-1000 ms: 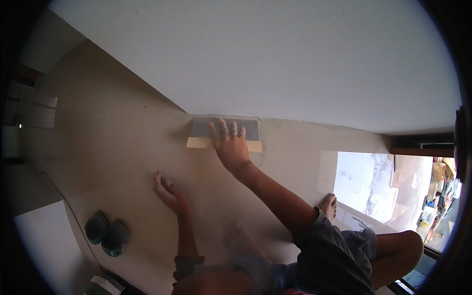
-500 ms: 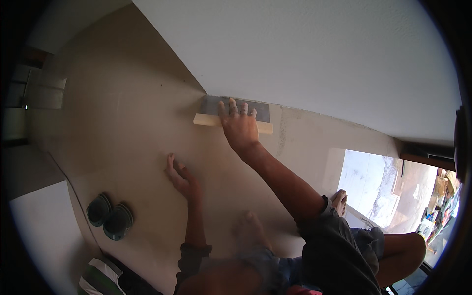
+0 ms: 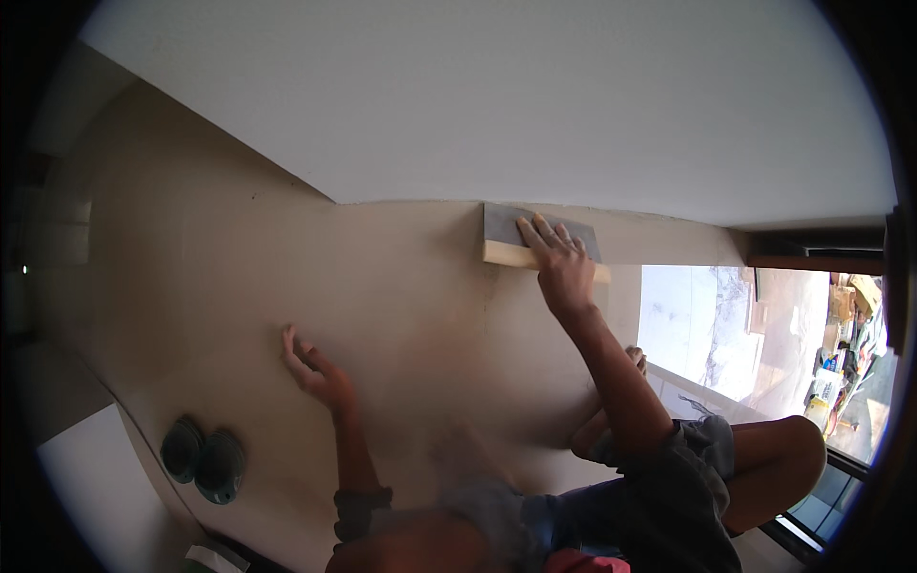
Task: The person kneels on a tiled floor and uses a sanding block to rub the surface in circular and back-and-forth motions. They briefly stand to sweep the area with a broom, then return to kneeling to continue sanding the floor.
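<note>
My right hand (image 3: pixel 564 269) is pressed on a wide scraper (image 3: pixel 503 229) with a grey blade and a pale wooden handle. The hand holds it flat against the beige wall (image 3: pixel 239 277), and the blade's top edge touches the line where the wall meets the white surface (image 3: pixel 478 95) above. Further down the same wall rests my left hand (image 3: pixel 320 374), fingers spread and holding nothing. My bent legs in dark shorts (image 3: pixel 669 487) show at the lower right.
A bright opening (image 3: pixel 707 320) to the right of the scraper looks out on a cluttered area (image 3: pixel 841 363). A pair of dark green sandals (image 3: pixel 202 458) lies at the lower left beside a white panel (image 3: pixel 95 487). A dark beam (image 3: pixel 812 258) runs above the opening.
My right hand has slid the scraper to the right along the wall's top edge, nearer the opening. My left hand stays pressed on the wall at about the same spot.
</note>
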A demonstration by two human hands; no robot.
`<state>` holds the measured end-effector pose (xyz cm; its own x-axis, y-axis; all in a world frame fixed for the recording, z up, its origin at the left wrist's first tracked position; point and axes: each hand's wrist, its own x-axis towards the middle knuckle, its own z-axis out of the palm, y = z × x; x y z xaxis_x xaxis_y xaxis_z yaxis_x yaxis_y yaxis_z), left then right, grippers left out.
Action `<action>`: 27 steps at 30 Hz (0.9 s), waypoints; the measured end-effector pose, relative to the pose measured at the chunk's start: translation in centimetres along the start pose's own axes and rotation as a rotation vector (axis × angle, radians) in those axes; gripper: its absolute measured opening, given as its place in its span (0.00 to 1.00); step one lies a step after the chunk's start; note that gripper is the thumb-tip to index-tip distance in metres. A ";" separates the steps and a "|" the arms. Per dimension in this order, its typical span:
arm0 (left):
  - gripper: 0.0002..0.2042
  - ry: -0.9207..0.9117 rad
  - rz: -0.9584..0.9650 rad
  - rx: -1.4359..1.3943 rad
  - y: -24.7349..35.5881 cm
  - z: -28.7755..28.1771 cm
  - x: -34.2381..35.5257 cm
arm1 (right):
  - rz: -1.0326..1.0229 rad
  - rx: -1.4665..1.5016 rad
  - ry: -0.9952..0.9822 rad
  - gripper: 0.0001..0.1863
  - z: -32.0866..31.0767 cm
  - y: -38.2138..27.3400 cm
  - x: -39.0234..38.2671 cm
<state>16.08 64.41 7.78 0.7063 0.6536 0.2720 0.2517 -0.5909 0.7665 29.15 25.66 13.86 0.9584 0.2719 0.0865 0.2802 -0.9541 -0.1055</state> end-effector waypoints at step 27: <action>0.28 -0.915 0.817 -0.254 18.8 19.0 -13.7 | 0.142 -0.033 -0.018 0.39 -3.0 21.7 -9.7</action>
<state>23.67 35.33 7.46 0.8212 -0.4883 0.2951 -0.5389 -0.4938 0.6825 25.77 1.90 13.65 0.9892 0.1360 0.0556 0.1403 -0.9867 -0.0824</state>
